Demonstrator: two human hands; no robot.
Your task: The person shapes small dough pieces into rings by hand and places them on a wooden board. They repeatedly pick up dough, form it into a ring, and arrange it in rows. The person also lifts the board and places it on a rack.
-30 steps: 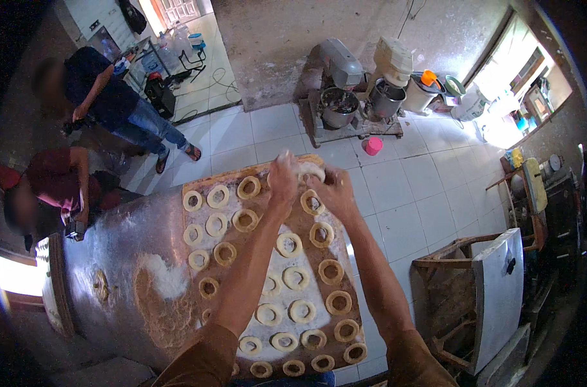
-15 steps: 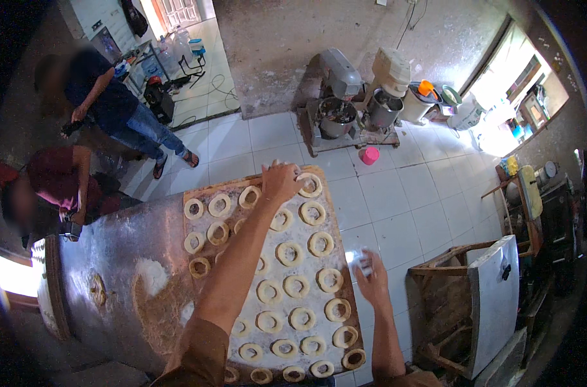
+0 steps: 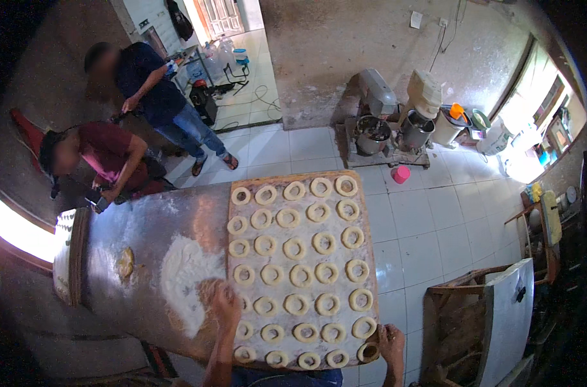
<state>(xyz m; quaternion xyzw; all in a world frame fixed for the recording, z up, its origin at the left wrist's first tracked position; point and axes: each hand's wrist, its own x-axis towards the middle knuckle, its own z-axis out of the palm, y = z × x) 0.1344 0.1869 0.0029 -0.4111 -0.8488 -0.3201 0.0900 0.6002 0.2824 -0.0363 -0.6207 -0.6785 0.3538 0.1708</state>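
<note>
A floured wooden board lies on the metal table, covered in rows of pale dough rings. My left hand is beside the board's left edge, next to spread white flour. Its fingers are curled, and what they hold, if anything, is hidden. At the near right corner, my right hand has its fingers bent around the board's edge, close to a darker ring. Some rings at the near left are partly covered by my left hand and forearm.
The metal table extends left, with a small yellowish lump on it. Two people stand beyond its far left side. Floor mixers are by the wall, a pink cup is on the tiles, and a wooden frame stands at right.
My left hand has come back from the board's far end to its left edge by the flour. My right hand has moved down to the near right corner. The whole view has shifted.
</note>
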